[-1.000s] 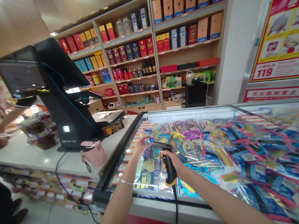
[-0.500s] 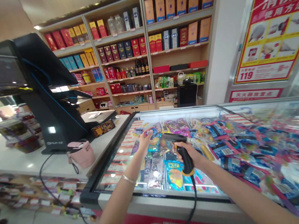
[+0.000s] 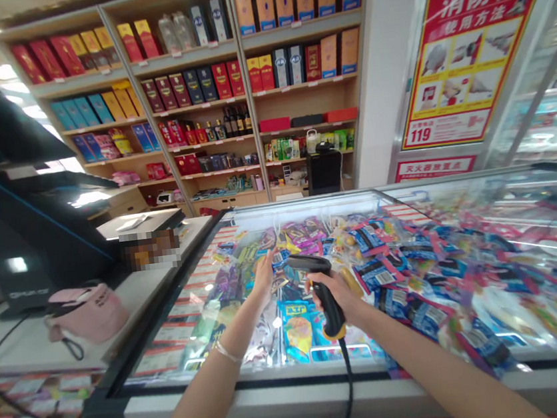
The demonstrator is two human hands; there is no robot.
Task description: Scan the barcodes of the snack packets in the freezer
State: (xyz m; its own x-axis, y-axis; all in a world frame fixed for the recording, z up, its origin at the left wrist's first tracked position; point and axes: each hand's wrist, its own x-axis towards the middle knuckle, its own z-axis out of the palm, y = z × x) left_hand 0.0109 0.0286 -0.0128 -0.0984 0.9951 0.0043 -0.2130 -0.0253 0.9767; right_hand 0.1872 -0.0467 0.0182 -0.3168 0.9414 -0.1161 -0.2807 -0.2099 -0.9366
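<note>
In the head view my right hand [image 3: 337, 294] is wrapped round the grip of a black barcode scanner [image 3: 325, 304], whose head points left and whose cord hangs down. My left hand [image 3: 264, 275] is closed on the edge of a small snack packet [image 3: 280, 259] with a blue label, just left of the scanner's head. Most of that packet is hard to make out against the goods behind it. Both hands are over a glass-topped chest freezer [image 3: 180, 314] where many bright packets lie. Beneath the scanner shows a blue packet [image 3: 297, 331] with a yellow picture.
To the left, a counter [image 3: 195, 228] carries a dark checkout terminal [image 3: 34, 230] and a pink pouch [image 3: 89, 314]. Heaps of blue-and-pink packets [image 3: 376, 271] spread to the right. Shelves of boxed goods [image 3: 204, 86] and a red-and-yellow wall sign [image 3: 474, 46] stand behind.
The view has swung to the right, so the surroundings sit further left. My left hand's packet now shows its blue label beside the scanner's head. My right hand keeps its grip.
</note>
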